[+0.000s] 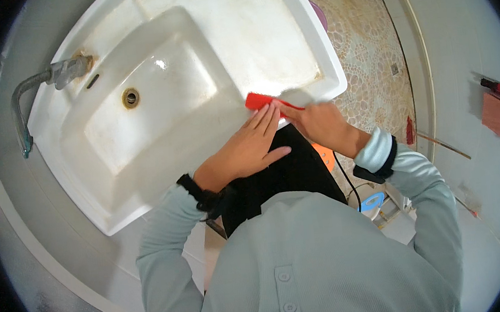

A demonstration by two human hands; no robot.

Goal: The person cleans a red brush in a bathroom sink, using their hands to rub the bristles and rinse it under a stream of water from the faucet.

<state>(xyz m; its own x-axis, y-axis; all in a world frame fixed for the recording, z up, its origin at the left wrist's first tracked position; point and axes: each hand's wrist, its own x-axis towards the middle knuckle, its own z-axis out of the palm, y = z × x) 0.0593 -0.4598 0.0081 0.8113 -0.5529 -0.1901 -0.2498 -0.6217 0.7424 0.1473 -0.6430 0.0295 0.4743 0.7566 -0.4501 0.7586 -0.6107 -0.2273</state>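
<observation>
My right hand (325, 122) grips a red scrubbing brush (257, 100) by its handle, at the near rim of a white ceramic washbasin (180, 175). The brush lies where the basin's bowl meets its flat side surface; its underside is hidden. Across the brush, beside my right fingers, rest the fingertips of my left hand (249, 151). Those left fingers are straight and the thumb stands apart. Brown stains mark the basin around the drain (130, 97) and the faucet base.
A metal faucet (68, 71) with a bent spout (14, 105) stands at the basin's left. On the stone-patterned floor (355, 35), part of a purple basin (319, 15) shows. A pink dustpan-like object (498, 114) hangs on the right wall. A black cable (347, 176) runs beside me.
</observation>
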